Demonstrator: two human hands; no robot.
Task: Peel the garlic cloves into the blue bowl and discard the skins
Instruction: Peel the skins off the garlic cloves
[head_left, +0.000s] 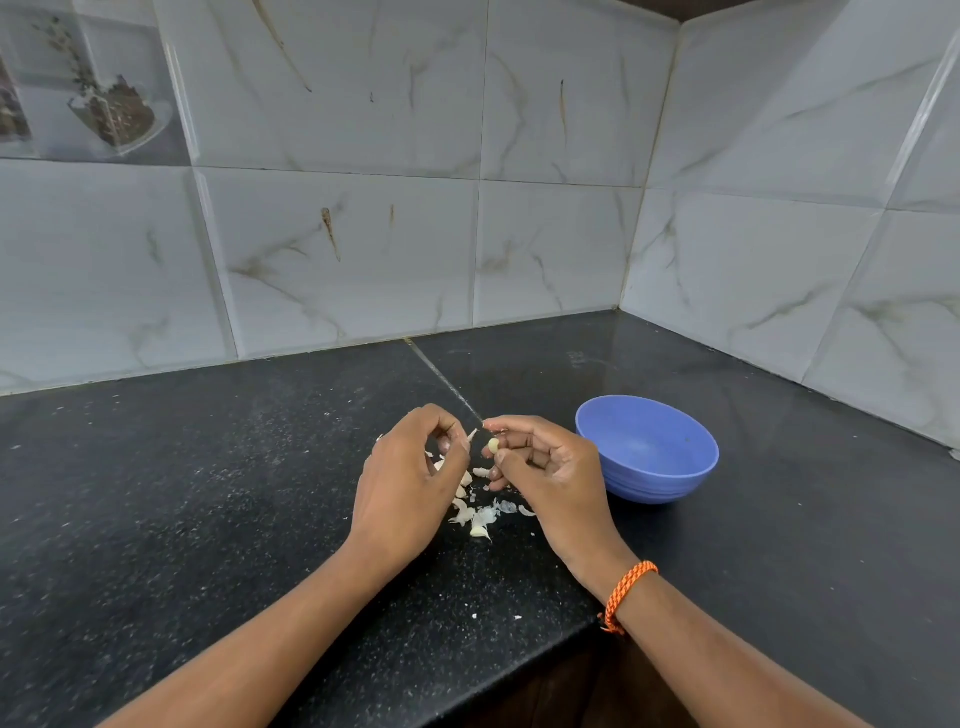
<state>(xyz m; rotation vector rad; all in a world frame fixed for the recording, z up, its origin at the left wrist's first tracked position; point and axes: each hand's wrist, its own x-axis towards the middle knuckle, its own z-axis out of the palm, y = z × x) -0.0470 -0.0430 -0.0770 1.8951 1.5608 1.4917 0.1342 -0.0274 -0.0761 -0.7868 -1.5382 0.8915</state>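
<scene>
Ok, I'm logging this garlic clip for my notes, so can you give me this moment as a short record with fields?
surface: black counter
left hand: pinches a piece of skin
right hand: holds a garlic clove between thumb and fingers
blue bowl: right of the hands, upright on the counter; no cloves visible inside
loose skins: scattered on the counter under the hands
wrist: orange band on the right

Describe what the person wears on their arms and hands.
Both forearms are bare, with no sleeves in view. The right wrist carries an orange braided thread band with darker flecks and a knot with a loose end on the underside. The left hand and right hand wear no gloves; no rings or watch show.
</scene>
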